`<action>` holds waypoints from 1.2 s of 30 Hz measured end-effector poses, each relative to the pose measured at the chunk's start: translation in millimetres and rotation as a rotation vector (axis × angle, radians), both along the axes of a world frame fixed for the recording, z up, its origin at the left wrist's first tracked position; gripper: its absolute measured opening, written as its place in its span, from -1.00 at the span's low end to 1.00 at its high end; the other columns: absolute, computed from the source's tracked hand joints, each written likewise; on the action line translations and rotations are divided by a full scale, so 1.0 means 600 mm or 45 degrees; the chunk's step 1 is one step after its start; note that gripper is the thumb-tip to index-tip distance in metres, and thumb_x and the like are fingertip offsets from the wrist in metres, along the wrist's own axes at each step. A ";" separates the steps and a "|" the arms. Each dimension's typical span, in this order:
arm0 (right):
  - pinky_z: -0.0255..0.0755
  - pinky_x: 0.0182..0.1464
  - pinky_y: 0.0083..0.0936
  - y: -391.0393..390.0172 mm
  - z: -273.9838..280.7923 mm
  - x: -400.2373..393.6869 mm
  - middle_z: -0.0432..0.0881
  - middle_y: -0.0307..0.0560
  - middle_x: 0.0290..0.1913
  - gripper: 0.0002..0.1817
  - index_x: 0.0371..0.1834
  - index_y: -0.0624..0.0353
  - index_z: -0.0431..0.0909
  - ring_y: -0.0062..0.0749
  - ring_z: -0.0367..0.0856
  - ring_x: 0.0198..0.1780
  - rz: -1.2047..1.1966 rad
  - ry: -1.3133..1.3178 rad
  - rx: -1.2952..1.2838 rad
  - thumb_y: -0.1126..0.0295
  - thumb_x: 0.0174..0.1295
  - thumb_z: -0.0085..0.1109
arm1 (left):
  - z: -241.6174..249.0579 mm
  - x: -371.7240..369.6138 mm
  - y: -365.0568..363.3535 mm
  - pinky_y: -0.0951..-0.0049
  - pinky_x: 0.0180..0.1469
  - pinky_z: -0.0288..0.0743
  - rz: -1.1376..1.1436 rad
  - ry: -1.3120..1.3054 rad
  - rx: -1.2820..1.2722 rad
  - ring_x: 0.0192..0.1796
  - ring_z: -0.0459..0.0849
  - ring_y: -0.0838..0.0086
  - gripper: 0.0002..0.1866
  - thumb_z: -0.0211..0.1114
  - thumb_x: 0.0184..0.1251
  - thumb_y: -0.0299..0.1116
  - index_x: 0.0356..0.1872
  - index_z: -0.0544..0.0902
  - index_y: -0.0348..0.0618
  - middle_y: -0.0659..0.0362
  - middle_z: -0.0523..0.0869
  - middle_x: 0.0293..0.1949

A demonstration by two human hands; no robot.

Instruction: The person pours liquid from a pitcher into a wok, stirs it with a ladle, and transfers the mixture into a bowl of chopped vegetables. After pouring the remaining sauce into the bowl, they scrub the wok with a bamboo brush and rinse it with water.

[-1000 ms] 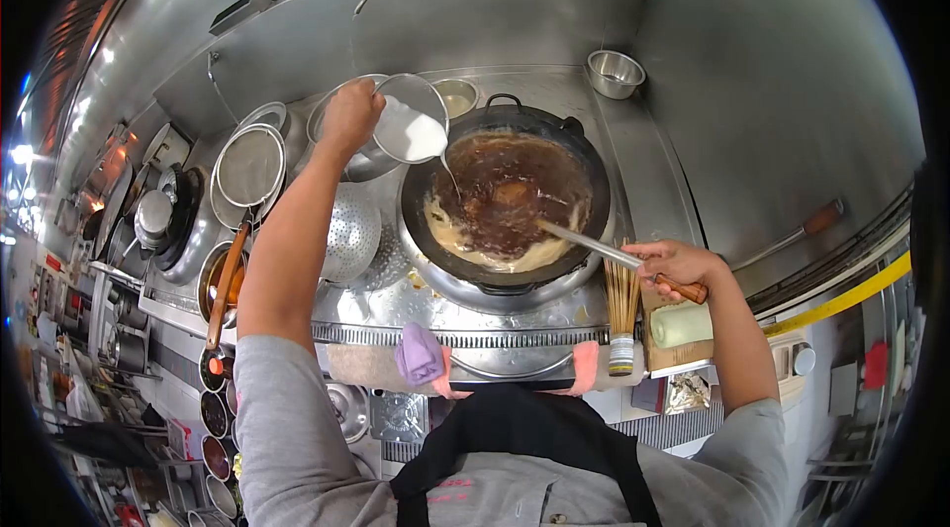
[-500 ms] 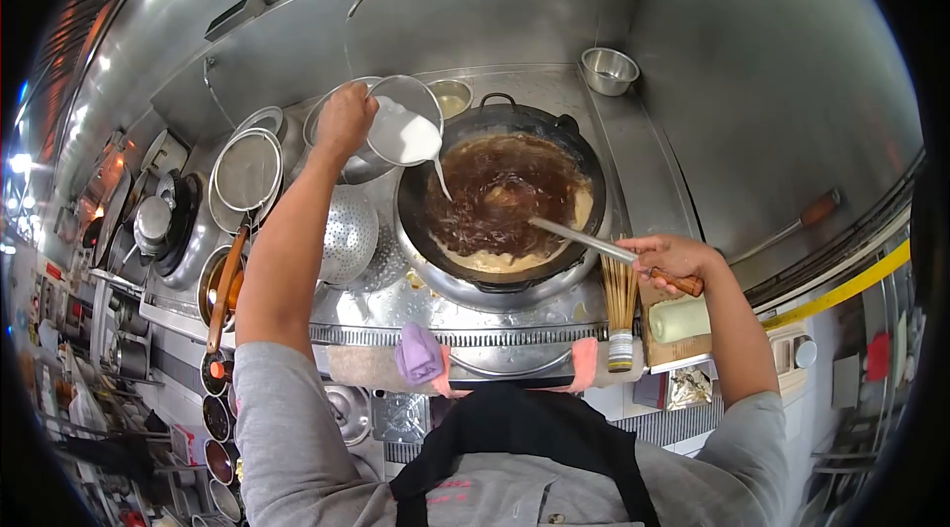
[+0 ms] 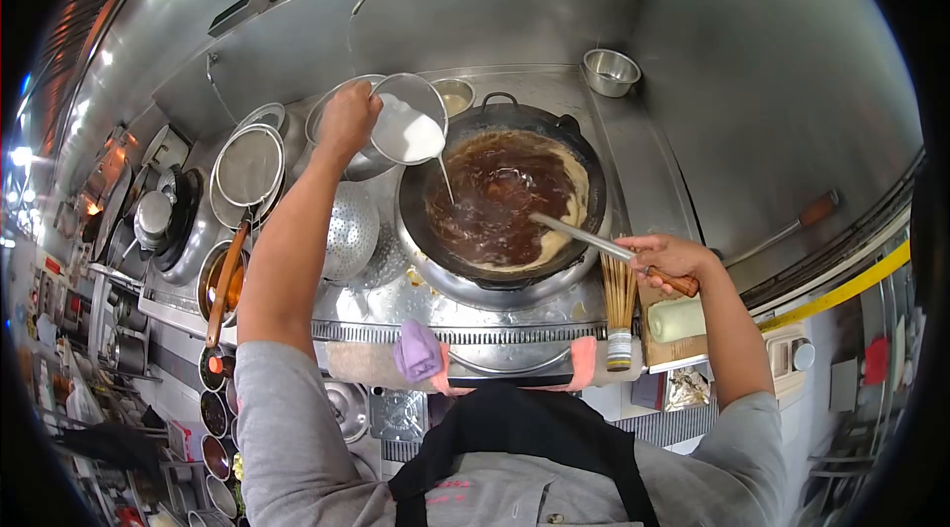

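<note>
My left hand (image 3: 350,117) grips the rim of a metal bowl (image 3: 409,92), tilted to the right over the wok's left edge. White liquid (image 3: 424,138) lies in the bowl, and a thin stream runs from its lip into the wok. Dark brown sauce with pale foam along its right and lower edge fills the black wok (image 3: 420,227). My right hand (image 3: 670,263) is closed round the wooden handle of a long-handled ladle (image 3: 584,235). The ladle's head is hidden under the sauce.
A bamboo brush (image 3: 619,294) stands right of the wok, beside a light green roll (image 3: 677,320). Strainers (image 3: 249,168) and a perforated bowl (image 3: 349,233) are at the left. A steel bowl (image 3: 611,73) sits at the back right. A purple cloth (image 3: 418,352) lies on the front edge.
The stream from the bowl has become thinner. In the wok the pale foam has shifted, now reaching further up the right side. Both hands stay almost in place.
</note>
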State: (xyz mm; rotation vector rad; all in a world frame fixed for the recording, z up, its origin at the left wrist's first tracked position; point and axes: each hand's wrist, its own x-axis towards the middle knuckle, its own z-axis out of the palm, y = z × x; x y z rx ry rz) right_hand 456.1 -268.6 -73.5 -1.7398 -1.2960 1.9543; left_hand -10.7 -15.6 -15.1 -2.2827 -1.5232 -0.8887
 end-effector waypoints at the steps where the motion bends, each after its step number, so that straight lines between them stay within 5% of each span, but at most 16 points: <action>1: 0.35 -0.68 -0.68 0.008 -0.007 -0.001 0.45 -0.25 -0.45 -0.36 0.57 -0.02 0.13 -0.68 0.39 -0.63 -0.036 0.024 0.015 0.48 0.42 -0.02 | -0.002 0.001 -0.001 -0.04 -0.09 0.52 -0.003 -0.003 -0.001 -0.14 0.67 -0.10 -0.77 0.17 0.31 -0.29 -0.37 0.58 -0.28 -0.15 0.68 -0.25; 6: 0.35 -0.69 -0.66 0.072 -0.081 -0.037 0.45 -0.22 -0.44 -0.35 0.57 0.04 0.12 -0.66 0.40 -0.64 -0.098 0.131 0.121 0.46 0.41 0.00 | -0.009 0.005 0.005 -0.04 -0.11 0.52 -0.011 0.004 0.029 -0.16 0.67 -0.11 -0.78 0.17 0.30 -0.29 -0.36 0.58 -0.27 -0.15 0.68 -0.25; 15: 0.36 -0.68 -0.64 0.010 -0.010 -0.005 0.46 -0.22 -0.43 -0.35 0.57 0.11 0.08 -0.64 0.41 -0.64 0.071 0.021 0.033 0.43 0.42 -0.01 | -0.008 0.008 -0.002 -0.03 -0.09 0.53 -0.006 0.008 0.036 -0.16 0.67 -0.11 -0.79 0.19 0.29 -0.31 -0.34 0.61 -0.28 -0.15 0.68 -0.24; 19: 0.35 -0.67 -0.65 0.053 -0.035 -0.011 0.44 -0.25 -0.44 -0.36 0.56 0.08 0.11 -0.65 0.39 -0.63 -0.106 0.064 0.050 0.45 0.41 0.01 | -0.006 0.013 -0.007 -0.03 -0.09 0.53 -0.030 -0.008 0.043 -0.17 0.67 -0.11 -0.79 0.20 0.29 -0.32 -0.36 0.61 -0.30 -0.16 0.68 -0.24; 28: 0.37 -0.67 -0.66 0.040 -0.059 -0.017 0.44 -0.22 -0.44 -0.36 0.58 0.02 0.11 -0.65 0.39 -0.65 0.160 0.145 0.095 0.45 0.42 -0.01 | -0.002 0.011 -0.005 -0.03 -0.10 0.51 -0.059 -0.005 0.048 -0.17 0.66 -0.11 -0.80 0.19 0.29 -0.33 -0.37 0.59 -0.30 -0.14 0.67 -0.24; 36: 0.35 -0.67 -0.62 0.069 -0.076 0.000 0.45 -0.24 -0.44 -0.35 0.57 -0.01 0.13 -0.64 0.39 -0.63 -0.093 0.088 0.102 0.42 0.41 0.05 | -0.002 0.011 -0.014 -0.03 -0.12 0.51 -0.084 -0.010 0.063 -0.18 0.65 -0.11 -0.80 0.20 0.29 -0.33 -0.38 0.57 -0.29 -0.14 0.67 -0.26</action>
